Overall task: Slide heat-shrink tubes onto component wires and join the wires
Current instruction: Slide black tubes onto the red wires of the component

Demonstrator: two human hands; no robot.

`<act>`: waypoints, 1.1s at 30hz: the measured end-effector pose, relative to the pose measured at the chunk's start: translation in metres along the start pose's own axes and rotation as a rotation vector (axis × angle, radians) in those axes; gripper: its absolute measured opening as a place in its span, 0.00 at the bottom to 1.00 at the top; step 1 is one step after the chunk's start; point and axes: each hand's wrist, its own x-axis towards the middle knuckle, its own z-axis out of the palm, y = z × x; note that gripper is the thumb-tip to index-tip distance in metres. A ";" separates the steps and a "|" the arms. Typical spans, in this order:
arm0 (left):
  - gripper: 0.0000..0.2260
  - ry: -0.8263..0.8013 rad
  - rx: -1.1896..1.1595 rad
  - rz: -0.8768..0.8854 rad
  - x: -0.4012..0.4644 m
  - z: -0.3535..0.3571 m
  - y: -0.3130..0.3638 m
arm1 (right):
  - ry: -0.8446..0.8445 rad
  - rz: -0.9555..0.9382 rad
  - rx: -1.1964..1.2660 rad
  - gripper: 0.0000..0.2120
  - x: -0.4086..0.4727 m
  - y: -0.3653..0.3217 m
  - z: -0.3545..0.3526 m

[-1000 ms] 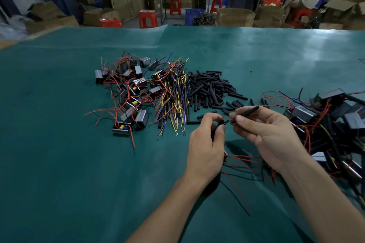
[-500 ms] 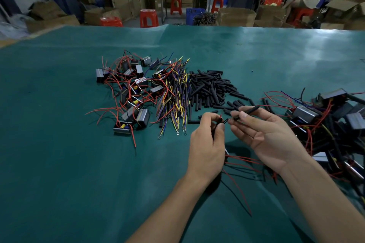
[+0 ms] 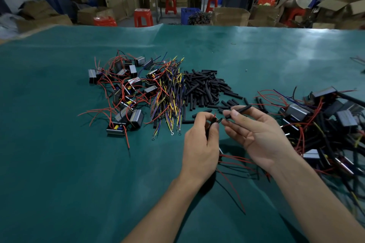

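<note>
Black heat-shrink tube (image 3: 238,110) is pinched in the right hand (image 3: 256,134), aimed at 9 o'clock toward the red wire end (image 3: 214,116) pinched by the left hand (image 3: 199,144), probably for threading; spare tubes (image 3: 203,89) are heaped at 12 o'clock

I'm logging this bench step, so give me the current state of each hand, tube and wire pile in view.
Left hand: pinching a red wire end with a short black tube.
Right hand: holding a long black heat-shrink tube between thumb and fingers.
Loose black heat-shrink tube pile: lying on the green mat.
Multicoloured wire bundle: lying loose, untouched.
Left heap of red-wired black components: untouched.
</note>
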 end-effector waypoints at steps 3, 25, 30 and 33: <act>0.02 -0.003 0.017 0.011 0.000 0.000 -0.001 | -0.006 -0.048 -0.060 0.14 -0.002 0.000 0.002; 0.02 -0.009 0.047 0.018 0.001 0.001 -0.002 | -0.010 -0.418 -0.504 0.06 -0.007 0.001 0.006; 0.02 0.001 0.069 0.020 0.002 0.001 -0.004 | -0.102 -0.469 -0.596 0.07 -0.009 -0.003 0.005; 0.03 -0.008 0.046 0.010 0.002 0.002 -0.005 | -0.116 -0.397 -0.499 0.07 -0.009 -0.004 0.004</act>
